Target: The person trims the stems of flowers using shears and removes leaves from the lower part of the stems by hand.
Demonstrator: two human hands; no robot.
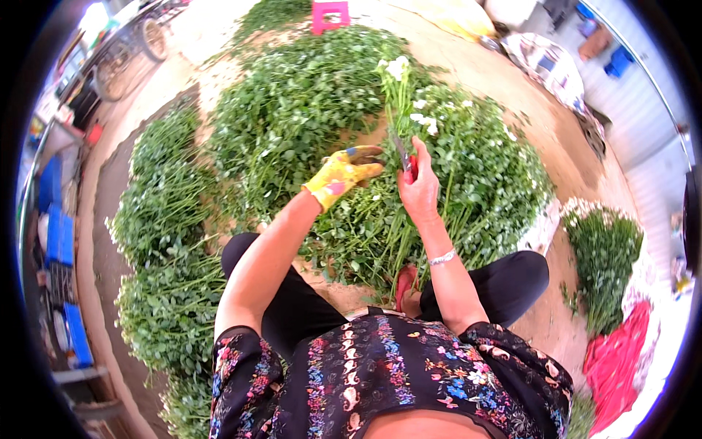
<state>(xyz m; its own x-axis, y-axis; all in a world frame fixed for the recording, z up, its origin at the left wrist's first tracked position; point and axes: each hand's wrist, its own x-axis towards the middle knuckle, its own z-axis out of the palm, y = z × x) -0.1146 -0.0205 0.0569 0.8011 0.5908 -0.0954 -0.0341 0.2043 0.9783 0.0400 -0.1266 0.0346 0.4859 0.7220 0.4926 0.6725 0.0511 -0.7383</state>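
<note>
The person sits on the ground among heaps of cut green stems (292, 124). The right hand (418, 186), bare, is closed around red-handled shears (406, 162) and a bunch of white-flowered stems (401, 88) held upright. The left hand (342, 174), in a yellow glove, is partly open beside the bunch, fingers extended, gripping nothing. A pink stool (330, 14) stands beyond the heaps.
</note>
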